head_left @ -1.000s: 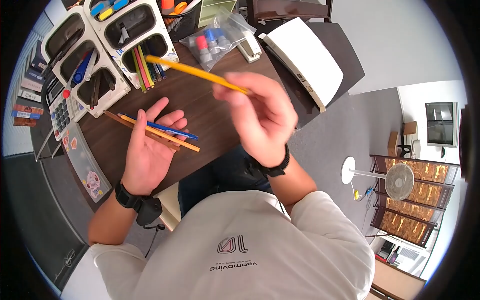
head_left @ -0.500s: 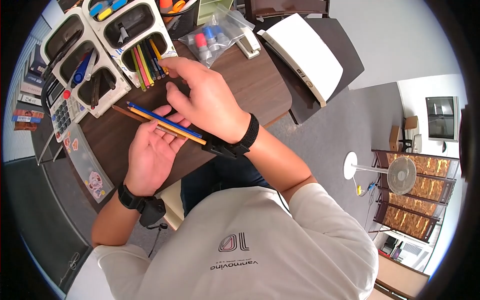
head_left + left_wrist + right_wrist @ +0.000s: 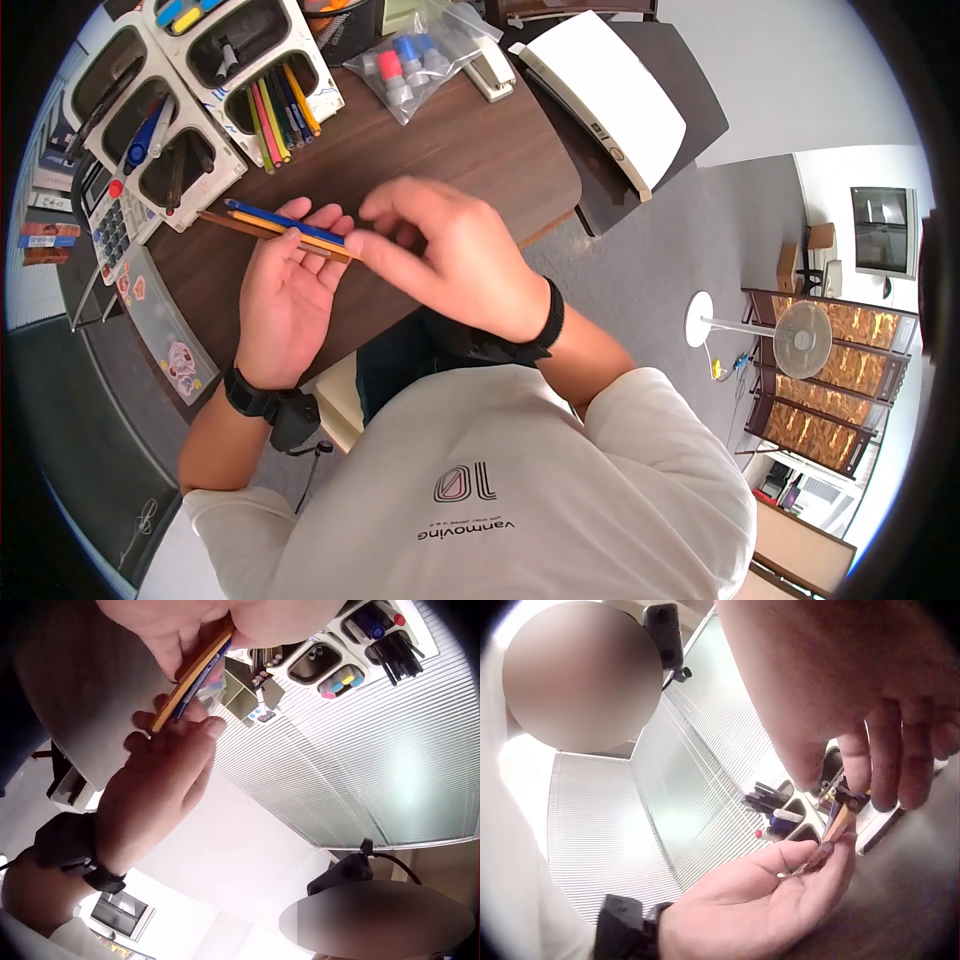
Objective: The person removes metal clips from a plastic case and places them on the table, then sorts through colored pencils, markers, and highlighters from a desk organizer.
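Observation:
In the head view my left hand (image 3: 285, 310), palm up, holds a small bunch of coloured pencils between thumb and fingers: a blue pencil (image 3: 270, 214), an orange-yellow pencil (image 3: 262, 223) and a brown pencil (image 3: 222, 222). My right hand (image 3: 450, 250) is over their near ends, thumb tip right at the ends and the index finger apart from the thumb. In the left wrist view its fingers (image 3: 142, 720) spread around the pencil ends. More coloured pencils (image 3: 285, 115) lean in a compartment of the white desk organizer (image 3: 330, 95), ahead of both hands.
Other organizer compartments hold pens (image 3: 150, 130) and highlighters (image 3: 185, 15). A calculator (image 3: 115, 235) and a stickered clear case (image 3: 165, 320) lie at the left. Behind are a plastic bag of bottles (image 3: 405, 70), a stapler (image 3: 492, 72) and a mesh cup (image 3: 345, 30).
My right hand carried a yellow pencil to the organizer compartment and let it go there among the others. It then came back to the bunch in my left hand, which kept its hold.

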{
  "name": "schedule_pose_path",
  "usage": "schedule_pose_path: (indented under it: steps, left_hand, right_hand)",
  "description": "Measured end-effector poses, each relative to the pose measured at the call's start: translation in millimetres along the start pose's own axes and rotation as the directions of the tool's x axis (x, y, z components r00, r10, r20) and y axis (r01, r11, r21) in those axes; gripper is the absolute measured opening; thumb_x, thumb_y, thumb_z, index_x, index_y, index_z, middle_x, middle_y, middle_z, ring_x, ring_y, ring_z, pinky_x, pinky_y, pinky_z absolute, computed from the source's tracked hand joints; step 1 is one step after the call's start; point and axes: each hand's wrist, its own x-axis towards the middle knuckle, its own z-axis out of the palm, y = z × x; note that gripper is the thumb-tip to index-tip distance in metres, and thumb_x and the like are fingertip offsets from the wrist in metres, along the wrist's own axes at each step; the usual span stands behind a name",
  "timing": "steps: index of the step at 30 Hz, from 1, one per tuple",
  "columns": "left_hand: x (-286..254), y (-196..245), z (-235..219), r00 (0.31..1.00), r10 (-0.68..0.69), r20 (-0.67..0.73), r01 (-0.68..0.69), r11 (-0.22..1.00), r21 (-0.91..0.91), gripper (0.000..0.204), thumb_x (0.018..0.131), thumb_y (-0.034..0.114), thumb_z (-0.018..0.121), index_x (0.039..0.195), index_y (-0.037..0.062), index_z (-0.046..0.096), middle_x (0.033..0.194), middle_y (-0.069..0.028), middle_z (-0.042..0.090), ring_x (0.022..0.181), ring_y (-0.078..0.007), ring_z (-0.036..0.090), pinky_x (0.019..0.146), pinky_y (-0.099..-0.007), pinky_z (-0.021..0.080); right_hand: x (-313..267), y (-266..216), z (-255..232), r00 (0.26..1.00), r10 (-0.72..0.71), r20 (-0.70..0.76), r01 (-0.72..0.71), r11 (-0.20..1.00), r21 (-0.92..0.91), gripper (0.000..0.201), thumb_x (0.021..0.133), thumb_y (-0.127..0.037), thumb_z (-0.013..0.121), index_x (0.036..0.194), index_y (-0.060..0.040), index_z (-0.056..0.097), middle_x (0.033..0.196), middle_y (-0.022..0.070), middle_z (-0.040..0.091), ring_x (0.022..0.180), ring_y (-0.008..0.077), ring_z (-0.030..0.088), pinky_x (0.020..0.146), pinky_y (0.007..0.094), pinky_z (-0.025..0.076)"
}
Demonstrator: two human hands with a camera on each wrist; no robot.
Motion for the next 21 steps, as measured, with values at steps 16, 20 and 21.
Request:
schedule_pose_path:
  steps: [16,20,21]
  left_hand:
    - [-1.8,1.7,7.4,1.000,-0.020,0.001,0.020,0.993,0.118,0.044,0.112,0.026,0.052,0.151,0.0054,0.049,0.137,-0.0113,0.064,0.129,-0.0215,0.061,0.115,-0.0391,0.047]
    - [-3.4,3.7,9.7,0.998,-0.061,0.016,0.058,0.991,0.118,0.039,0.113,0.027,0.053,0.146,0.0075,0.054,0.128,-0.0083,0.068,0.120,-0.0196,0.065,0.108,-0.0365,0.052]
    - [-2.9,4.2,9.7,0.996,-0.080,0.038,0.076,0.992,0.100,0.037,0.113,0.027,0.053,0.144,0.0080,0.055,0.125,-0.0075,0.069,0.117,-0.0191,0.066,0.106,-0.0360,0.053]
  right_hand:
    - [-7.1,10.0,-22.9,0.849,-0.136,-0.511,0.404,0.790,0.461,0.023,0.093,0.010,0.072,0.116,0.0059,0.067,0.104,0.0091,0.075,0.090,0.0120,0.072,0.085,0.0276,0.057]
    - [19.1,13.5,-7.8,0.816,-0.269,-0.511,0.406,0.897,0.175,0.028,0.090,0.008,0.074,0.117,0.0002,0.070,0.104,0.0085,0.075,0.089,0.0131,0.073,0.084,0.0268,0.057]
    - [24.0,7.5,-5.4,0.828,-0.281,-0.485,0.356,0.932,0.068,0.028,0.090,0.003,0.075,0.116,-0.0040,0.072,0.104,0.0098,0.075,0.089,0.0210,0.075,0.083,0.0305,0.059]
